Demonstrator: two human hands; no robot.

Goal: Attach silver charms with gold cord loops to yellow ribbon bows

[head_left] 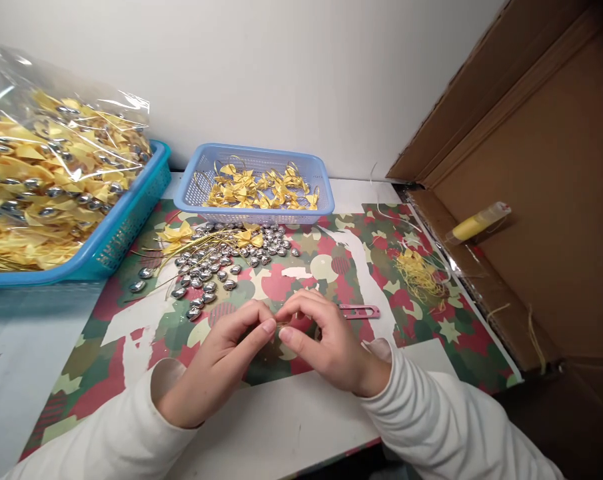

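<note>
Left hand (216,363) and right hand (326,343) low over the patterned tabletop (131,320), fingers (266,327) pinched together tip to tip on something too small to identify. Silver beads (206,273) just beyond; pink clip (358,311) beside the right.

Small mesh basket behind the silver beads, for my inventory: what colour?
Light blue plastic mesh basket, clearest in the head view.

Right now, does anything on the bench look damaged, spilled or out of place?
The patterned mat is worn through, with white patches showing where its print has peeled, plainly at centre and lower left. Loose yellow thread scraps lie scattered at its right edge. The silver beads are heaped loose on the mat, not in a tray.
</note>
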